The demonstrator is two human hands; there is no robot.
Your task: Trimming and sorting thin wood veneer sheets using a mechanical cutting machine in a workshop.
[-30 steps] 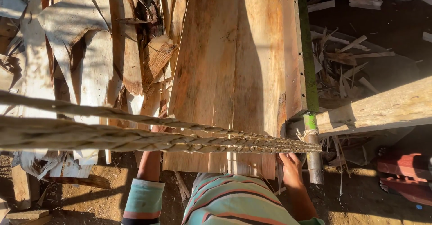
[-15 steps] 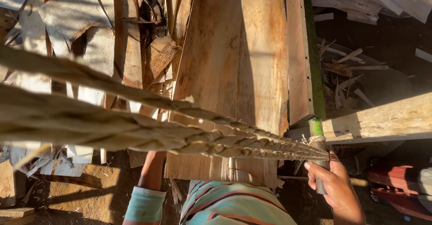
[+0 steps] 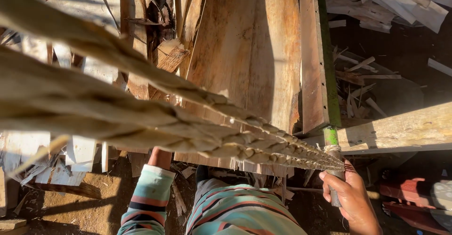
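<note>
Right hand (image 3: 347,192) is closing its grip around a grey-green pole (image 3: 333,164), low right, beside the beam (image 3: 400,131). Left hand (image 3: 160,157) is reaching under the wide plank (image 3: 245,65); its grip is hidden, apparently touching wood.

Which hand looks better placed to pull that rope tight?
Probably the right hand: its grip is already closed on the post where the rope is tied. The left hand is hidden behind the rope, up by the planks.

Rope (image 3: 197,122) crosses above the boards (image 3: 245,61); pole (image 3: 333,169) apparently at right
</note>
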